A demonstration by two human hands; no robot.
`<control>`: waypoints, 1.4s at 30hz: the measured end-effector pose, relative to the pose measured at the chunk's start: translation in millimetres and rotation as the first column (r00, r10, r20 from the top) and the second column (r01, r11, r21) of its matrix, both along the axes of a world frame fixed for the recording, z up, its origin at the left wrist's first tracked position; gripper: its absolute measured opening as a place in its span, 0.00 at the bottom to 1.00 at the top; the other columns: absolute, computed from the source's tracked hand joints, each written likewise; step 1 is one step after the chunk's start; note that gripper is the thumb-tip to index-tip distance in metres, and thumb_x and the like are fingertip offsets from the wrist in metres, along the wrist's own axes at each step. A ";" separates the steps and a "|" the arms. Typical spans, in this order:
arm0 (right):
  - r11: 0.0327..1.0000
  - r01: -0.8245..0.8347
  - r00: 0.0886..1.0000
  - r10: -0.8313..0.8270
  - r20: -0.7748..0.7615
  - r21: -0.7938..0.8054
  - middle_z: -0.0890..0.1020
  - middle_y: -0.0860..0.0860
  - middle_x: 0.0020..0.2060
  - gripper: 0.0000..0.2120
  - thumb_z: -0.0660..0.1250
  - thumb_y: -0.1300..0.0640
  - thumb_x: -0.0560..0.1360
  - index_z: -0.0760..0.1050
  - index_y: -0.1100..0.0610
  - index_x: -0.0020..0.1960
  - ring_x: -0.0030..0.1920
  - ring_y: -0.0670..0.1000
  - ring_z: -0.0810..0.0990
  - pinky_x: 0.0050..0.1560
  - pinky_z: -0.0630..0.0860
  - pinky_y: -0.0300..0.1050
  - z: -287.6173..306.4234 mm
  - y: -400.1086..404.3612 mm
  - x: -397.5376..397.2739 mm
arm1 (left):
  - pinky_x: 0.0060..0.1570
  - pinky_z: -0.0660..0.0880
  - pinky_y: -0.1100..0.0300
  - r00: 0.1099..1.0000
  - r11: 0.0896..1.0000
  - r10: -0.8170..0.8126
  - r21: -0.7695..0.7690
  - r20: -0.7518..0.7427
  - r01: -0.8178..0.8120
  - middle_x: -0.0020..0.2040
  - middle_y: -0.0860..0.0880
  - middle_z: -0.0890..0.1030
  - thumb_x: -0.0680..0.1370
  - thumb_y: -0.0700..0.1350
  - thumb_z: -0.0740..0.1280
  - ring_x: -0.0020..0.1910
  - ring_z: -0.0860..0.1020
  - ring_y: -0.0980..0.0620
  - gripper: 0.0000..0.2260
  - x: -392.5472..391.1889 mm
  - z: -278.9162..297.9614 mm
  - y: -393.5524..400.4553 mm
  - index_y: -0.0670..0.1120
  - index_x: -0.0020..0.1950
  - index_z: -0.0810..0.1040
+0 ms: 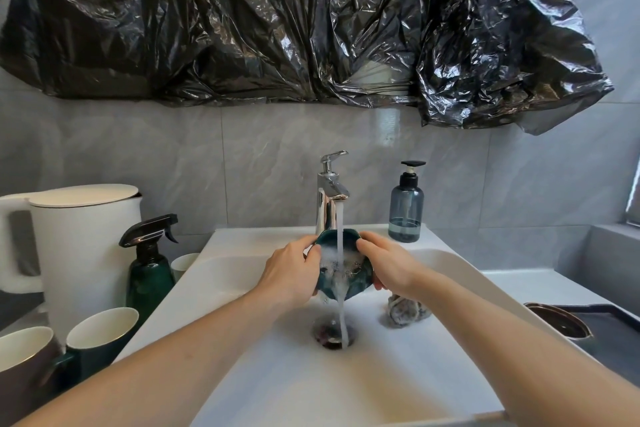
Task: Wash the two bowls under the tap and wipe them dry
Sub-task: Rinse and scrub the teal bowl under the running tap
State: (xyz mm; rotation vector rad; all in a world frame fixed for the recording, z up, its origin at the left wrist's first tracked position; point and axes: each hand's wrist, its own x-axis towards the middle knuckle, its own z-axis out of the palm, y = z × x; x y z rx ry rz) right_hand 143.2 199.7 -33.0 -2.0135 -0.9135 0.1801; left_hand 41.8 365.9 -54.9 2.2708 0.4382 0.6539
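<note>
Centre frame: left hand (294, 270) and right hand (388, 265) each hold a grip clamped on the dark green bowl (341, 267), tilted under the running tap (330, 191). Rinsing step. Next, likely: drain, then wipe with the cloth (405, 314).

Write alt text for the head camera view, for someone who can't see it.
Both hands, left and right, hold a dark green bowl tilted under the running tap over a white sink. A crumpled cloth lies in the sink; a second bowl waits on the right.
</note>
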 end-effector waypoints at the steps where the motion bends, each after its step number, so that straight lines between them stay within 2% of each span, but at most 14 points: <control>1: 1.000 0.007 1.000 -0.007 0.012 0.013 0.78 0.51 0.41 0.14 0.54 0.51 0.86 0.76 0.52 0.63 0.35 0.50 0.73 0.32 0.71 0.40 0.0 0.1 1.0 | 0.43 0.86 0.46 1.000 0.999 -0.015 -0.029 0.002 0.015 0.46 0.48 0.86 0.85 0.53 0.56 0.36 0.86 0.45 0.14 0.5 0.2 -0.4 0.61 0.63 0.79; 4: 0.999 0.040 0.995 -0.042 0.093 0.024 0.81 0.47 0.44 0.14 0.54 0.49 0.85 0.77 0.48 0.62 0.41 0.47 0.76 0.40 0.72 0.42 1.0 -1.5 3.3 | 0.40 0.86 0.46 0.999 0.994 -0.047 -0.095 -0.001 0.047 0.48 0.46 0.86 0.85 0.52 0.57 0.36 0.86 0.44 0.15 1.8 -0.9 -0.8 0.61 0.66 0.78; 6: 0.998 0.053 0.988 -0.055 0.141 0.020 0.83 0.48 0.50 0.15 0.54 0.47 0.85 0.77 0.46 0.62 0.48 0.48 0.80 0.47 0.77 0.45 2.6 -3.0 2.8 | 0.42 0.86 0.46 0.999 0.996 -0.050 -0.079 -0.008 0.049 0.46 0.47 0.86 0.84 0.52 0.57 0.37 0.86 0.44 0.16 2.2 -0.6 -0.2 0.61 0.67 0.78; 8: 0.998 0.060 0.986 -0.062 0.153 0.019 0.84 0.48 0.52 0.15 0.55 0.45 0.84 0.77 0.44 0.63 0.51 0.49 0.81 0.52 0.80 0.46 3.8 -3.8 1.4 | 0.38 0.85 0.50 0.998 0.993 -0.066 -0.101 -0.020 0.064 0.45 0.46 0.85 0.84 0.49 0.57 0.32 0.85 0.46 0.15 1.6 0.8 -2.0 0.59 0.67 0.78; 10: 0.997 0.077 0.982 -0.078 0.172 0.013 0.84 0.47 0.51 0.14 0.56 0.44 0.84 0.78 0.44 0.62 0.51 0.48 0.82 0.51 0.80 0.45 4.7 -4.0 0.5 | 0.37 0.85 0.50 0.996 0.989 -0.084 -0.123 -0.036 0.079 0.47 0.44 0.86 0.84 0.48 0.57 0.34 0.85 0.46 0.14 1.9 0.4 -3.8 0.58 0.66 0.78; 14: 0.992 0.122 0.963 -0.127 0.239 0.036 0.83 0.45 0.46 0.14 0.58 0.45 0.83 0.82 0.46 0.54 0.46 0.47 0.80 0.42 0.73 0.39 6.1 -5.1 -1.0 | 0.45 0.86 0.42 0.991 0.986 -0.105 -0.140 -0.085 0.092 0.53 0.47 0.85 0.82 0.53 0.57 0.47 0.86 0.43 0.14 0.9 -1.8 -5.9 0.59 0.63 0.78; 16: 0.988 0.148 0.953 -0.153 0.262 0.038 0.81 0.44 0.37 0.16 0.59 0.46 0.82 0.80 0.44 0.41 0.39 0.49 0.78 0.36 0.71 0.40 6.4 -5.3 -1.1 | 0.41 0.87 0.43 0.987 0.981 -0.126 -0.158 -0.102 0.109 0.53 0.45 0.85 0.84 0.49 0.57 0.44 0.86 0.42 0.13 -1.6 1.1 -8.9 0.56 0.62 0.79; 18: 0.985 0.170 0.950 -0.172 0.262 0.029 0.77 0.46 0.30 0.20 0.59 0.46 0.80 0.75 0.42 0.30 0.33 0.50 0.74 0.32 0.70 0.42 7.1 -5.0 -2.2 | 0.39 0.87 0.48 0.982 0.980 -0.142 -0.158 -0.126 0.121 0.51 0.43 0.85 0.85 0.45 0.56 0.36 0.86 0.44 0.12 -3.3 3.1 -11.7 0.52 0.61 0.79; 22: 0.984 0.175 0.952 -0.165 0.259 -0.016 0.71 0.46 0.26 0.23 0.59 0.46 0.79 0.71 0.44 0.25 0.30 0.50 0.69 0.32 0.67 0.44 6.0 -3.7 -3.4 | 0.38 0.84 0.50 0.976 0.984 -0.128 -0.149 -0.177 0.102 0.47 0.41 0.86 0.83 0.43 0.55 0.33 0.87 0.45 0.12 -6.3 5.1 -14.6 0.48 0.59 0.78; 25: 0.984 0.176 0.955 -0.162 0.247 -0.039 0.66 0.46 0.24 0.23 0.60 0.48 0.79 0.63 0.52 0.26 0.29 0.50 0.64 0.32 0.63 0.45 4.4 -3.0 -2.5 | 0.32 0.83 0.53 0.979 0.991 -0.073 -0.121 -0.193 0.050 0.40 0.43 0.84 0.82 0.44 0.57 0.32 0.87 0.44 0.10 -4.9 6.9 -13.4 0.46 0.54 0.78; 28: 0.982 0.174 0.967 -0.157 0.200 -0.073 0.67 0.49 0.26 0.22 0.59 0.48 0.79 0.60 0.53 0.29 0.30 0.51 0.64 0.33 0.63 0.45 3.4 -2.5 -0.4 | 0.32 0.79 0.57 0.974 0.988 -0.065 -0.149 -0.217 0.033 0.39 0.43 0.86 0.82 0.45 0.58 0.33 0.87 0.45 0.09 -4.8 8.0 -13.2 0.46 0.52 0.78; 34: 0.975 0.178 0.983 -0.182 -0.025 -0.130 0.73 0.56 0.32 0.19 0.57 0.47 0.80 0.71 0.58 0.38 0.33 0.54 0.71 0.35 0.70 0.47 1.3 0.9 6.8 | 0.36 0.84 0.54 0.974 0.973 -0.027 -0.230 -0.225 -0.026 0.37 0.43 0.87 0.81 0.49 0.59 0.33 0.87 0.45 0.14 -7.6 14.7 -12.9 0.46 0.52 0.83; 38: 0.987 0.116 0.969 -0.137 -0.205 -0.109 0.72 0.55 0.24 0.17 0.53 0.50 0.83 0.69 0.59 0.41 0.24 0.52 0.65 0.27 0.63 0.40 -0.3 1.1 3.4 | 0.39 0.87 0.51 0.980 0.958 0.036 -0.272 -0.198 -0.090 0.36 0.41 0.86 0.83 0.54 0.55 0.39 0.88 0.42 0.19 -7.9 17.9 -8.3 0.44 0.52 0.82; 42: 0.985 0.028 0.957 -0.075 -0.280 -0.169 0.79 0.57 0.31 0.20 0.46 0.52 0.85 0.73 0.60 0.46 0.24 0.49 0.64 0.25 0.62 0.37 -1.3 0.0 -4.8 | 0.39 0.87 0.49 0.982 0.957 0.078 -0.264 -0.174 -0.123 0.38 0.42 0.84 0.82 0.56 0.57 0.40 0.86 0.42 0.18 -8.3 18.4 -5.3 0.46 0.52 0.81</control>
